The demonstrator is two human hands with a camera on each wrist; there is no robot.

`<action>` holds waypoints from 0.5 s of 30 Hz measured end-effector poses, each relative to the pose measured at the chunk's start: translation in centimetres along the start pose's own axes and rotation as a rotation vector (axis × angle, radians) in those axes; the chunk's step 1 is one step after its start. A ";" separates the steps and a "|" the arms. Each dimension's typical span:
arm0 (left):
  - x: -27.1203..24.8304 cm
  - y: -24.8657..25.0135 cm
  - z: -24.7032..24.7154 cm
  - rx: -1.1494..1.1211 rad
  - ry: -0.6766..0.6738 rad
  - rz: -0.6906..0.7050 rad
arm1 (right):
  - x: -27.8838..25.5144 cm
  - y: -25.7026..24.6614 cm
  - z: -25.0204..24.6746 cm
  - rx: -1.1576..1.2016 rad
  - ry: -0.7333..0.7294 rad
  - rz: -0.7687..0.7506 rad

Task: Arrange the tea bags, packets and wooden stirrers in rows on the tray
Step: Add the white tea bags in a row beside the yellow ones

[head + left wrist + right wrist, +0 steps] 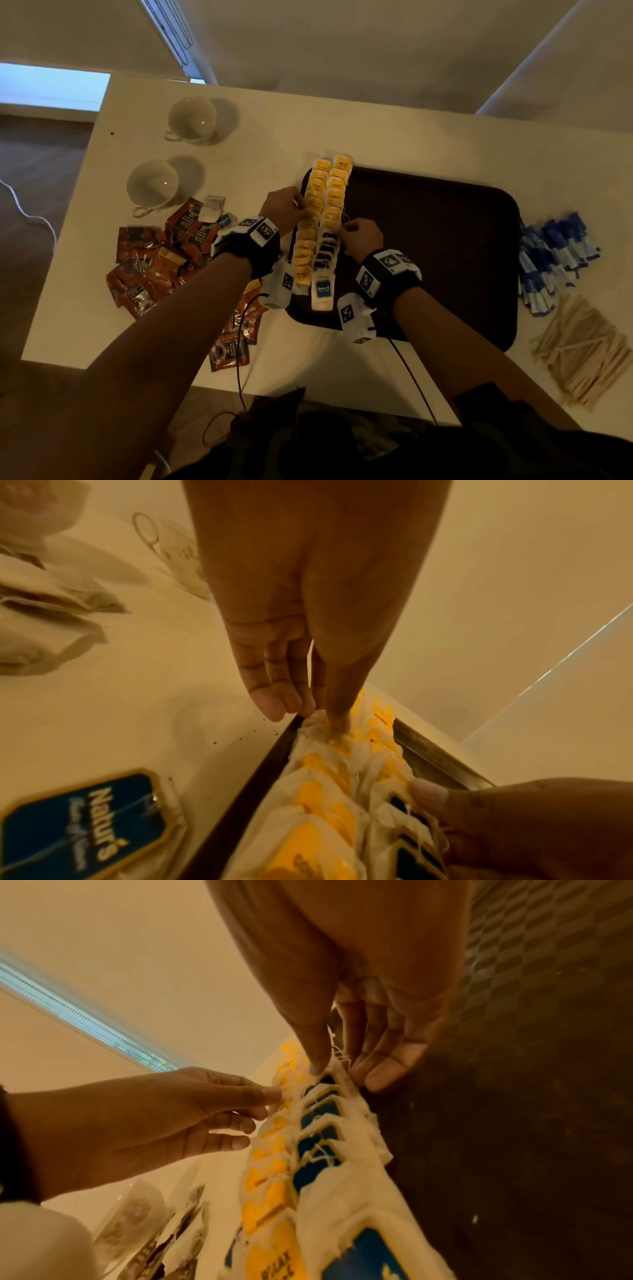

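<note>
Running from six o'clock to twelve o'clock along the tray's nine-o'clock edge, the tea bag rows are being straightened, left hand pinching the yellow column, right hand pinching the nearer blue-tagged bags.

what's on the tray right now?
On the tray: two overlapping rows of tea bags at its left edge, a yellow-tagged row and a second row, yellow far, blue near. Both hands touch them. Each bag covers most of the next.
</note>
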State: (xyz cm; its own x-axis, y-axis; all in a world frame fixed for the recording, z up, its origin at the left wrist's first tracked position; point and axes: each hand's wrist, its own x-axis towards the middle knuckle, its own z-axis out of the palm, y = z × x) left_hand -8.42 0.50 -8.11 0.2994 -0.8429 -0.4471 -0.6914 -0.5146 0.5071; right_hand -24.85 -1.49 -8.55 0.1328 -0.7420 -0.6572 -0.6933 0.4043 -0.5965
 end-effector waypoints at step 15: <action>0.5 -0.5 -0.1 -0.155 0.022 0.008 | 1.4 0.6 0.7 0.190 0.065 0.023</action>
State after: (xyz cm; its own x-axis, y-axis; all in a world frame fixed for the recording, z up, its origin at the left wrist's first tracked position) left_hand -7.82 0.33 -8.48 0.3094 -0.8496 -0.4271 -0.5844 -0.5242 0.6194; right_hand -24.55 -1.91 -10.18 0.0677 -0.7619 -0.6441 -0.5484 0.5109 -0.6620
